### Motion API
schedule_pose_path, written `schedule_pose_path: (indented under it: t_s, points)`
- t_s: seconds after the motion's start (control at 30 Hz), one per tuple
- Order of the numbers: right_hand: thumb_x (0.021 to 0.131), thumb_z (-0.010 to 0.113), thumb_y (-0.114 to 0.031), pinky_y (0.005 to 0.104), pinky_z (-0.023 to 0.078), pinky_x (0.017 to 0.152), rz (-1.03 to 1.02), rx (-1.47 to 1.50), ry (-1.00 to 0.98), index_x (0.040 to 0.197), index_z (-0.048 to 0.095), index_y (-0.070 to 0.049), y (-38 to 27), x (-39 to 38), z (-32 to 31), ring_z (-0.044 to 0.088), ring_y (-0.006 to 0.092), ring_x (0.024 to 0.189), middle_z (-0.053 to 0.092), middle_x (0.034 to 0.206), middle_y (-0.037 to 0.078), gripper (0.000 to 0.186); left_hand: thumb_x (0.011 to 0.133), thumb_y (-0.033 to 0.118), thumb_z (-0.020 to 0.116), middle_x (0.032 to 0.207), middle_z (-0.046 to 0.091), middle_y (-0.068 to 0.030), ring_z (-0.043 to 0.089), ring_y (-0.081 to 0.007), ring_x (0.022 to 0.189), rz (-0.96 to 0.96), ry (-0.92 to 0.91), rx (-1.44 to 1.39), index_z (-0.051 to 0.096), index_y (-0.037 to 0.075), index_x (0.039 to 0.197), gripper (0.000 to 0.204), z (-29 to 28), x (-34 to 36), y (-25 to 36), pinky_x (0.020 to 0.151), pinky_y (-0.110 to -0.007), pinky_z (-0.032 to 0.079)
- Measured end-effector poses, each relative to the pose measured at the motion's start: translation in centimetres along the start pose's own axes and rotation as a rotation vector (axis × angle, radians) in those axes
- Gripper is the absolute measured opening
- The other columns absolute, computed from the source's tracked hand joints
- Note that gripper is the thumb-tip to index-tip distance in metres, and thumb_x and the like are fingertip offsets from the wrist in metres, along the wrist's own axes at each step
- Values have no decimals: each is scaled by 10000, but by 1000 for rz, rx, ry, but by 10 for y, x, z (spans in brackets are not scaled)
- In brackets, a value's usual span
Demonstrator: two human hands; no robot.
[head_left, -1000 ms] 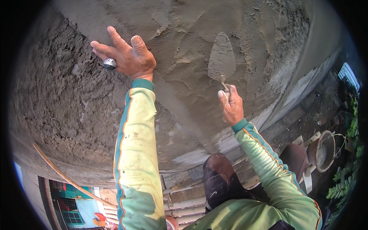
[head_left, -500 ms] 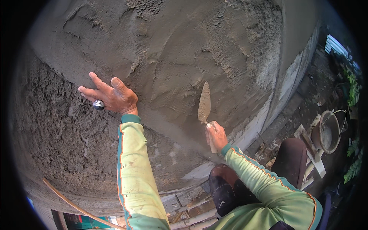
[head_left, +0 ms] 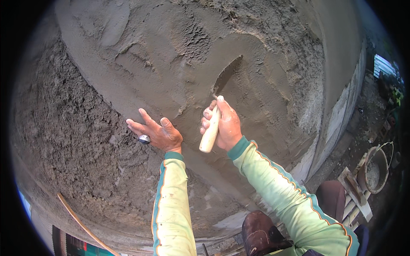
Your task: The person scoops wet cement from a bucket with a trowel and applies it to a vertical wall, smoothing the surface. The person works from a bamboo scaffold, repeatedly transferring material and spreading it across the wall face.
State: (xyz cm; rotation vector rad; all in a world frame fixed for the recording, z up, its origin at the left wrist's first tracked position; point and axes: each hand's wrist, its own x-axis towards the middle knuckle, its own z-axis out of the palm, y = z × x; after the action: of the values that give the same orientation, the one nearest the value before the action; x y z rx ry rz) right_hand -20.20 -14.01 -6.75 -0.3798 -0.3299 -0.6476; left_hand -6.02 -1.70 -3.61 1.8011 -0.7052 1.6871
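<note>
The person's right hand (head_left: 229, 126) has its fingers clamped around the trowel (head_left: 215, 119), which is in front of the grey plaster (head_left: 260, 111). The trowel looks rather light and stiff; its pale handle (head_left: 209, 138) is the proper place to hold, though wet mortar could make it slippery. Whether the blade (head_left: 223, 77) touches the plaster, one cannot tell. The left hand (head_left: 162, 135), fingers apart, is at the smoother plaster's edge. Farther right stands a bucket (head_left: 362, 176).

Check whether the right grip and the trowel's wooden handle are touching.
Touching: the head view shows the right grip closed around the trowel's wooden handle, no gap between.
</note>
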Motion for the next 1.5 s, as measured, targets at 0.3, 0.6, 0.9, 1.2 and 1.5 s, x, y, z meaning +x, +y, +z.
schedule_pose_path:
  t_s: [0.3,0.6,0.9,1.2,1.5]
  points:
    - [1024,499,-384,441,548,563,12,-387,5,1016,452,-82,-46,82,109,585,207,621,530,789,66,306,931,790,127,1600,82,-340,89,-503,1490,-60,-36,-31,357,-3,1512,1010,1,0,5,1178,-619,141]
    - [1027,488,-354,530,540,730,-196,-1850,-120,1020,553,25,-39,38,65,696,423,787,693,861,250,385,974,712,182,1592,103,-352,96,-525,1479,-22,-10,-79,360,-3,1510,912,-9,-1,2,1166,-635,149]
    - [885,686,-392,523,519,770,187,-2381,339,1079,584,-45,-215,-179,-111,667,439,887,697,881,215,410,1008,617,291,1590,103,-354,168,-557,1453,73,65,-11,352,59,1529,766,-4,4,-9,1134,-664,224]
    - [898,704,-320,469,499,677,133,-2146,1487,973,627,44,-347,-531,-236,670,395,761,672,825,240,379,971,659,384,1524,192,-430,205,-611,1419,111,108,-16,303,128,1562,798,9,-1,-12,1118,-703,237]
    - [883,691,-183,364,428,452,265,-1700,1786,877,599,-4,-285,-656,-253,552,163,539,565,653,57,201,945,736,375,1405,351,-394,343,-613,1310,212,128,76,370,81,1506,862,23,-23,-28,1008,-703,381]
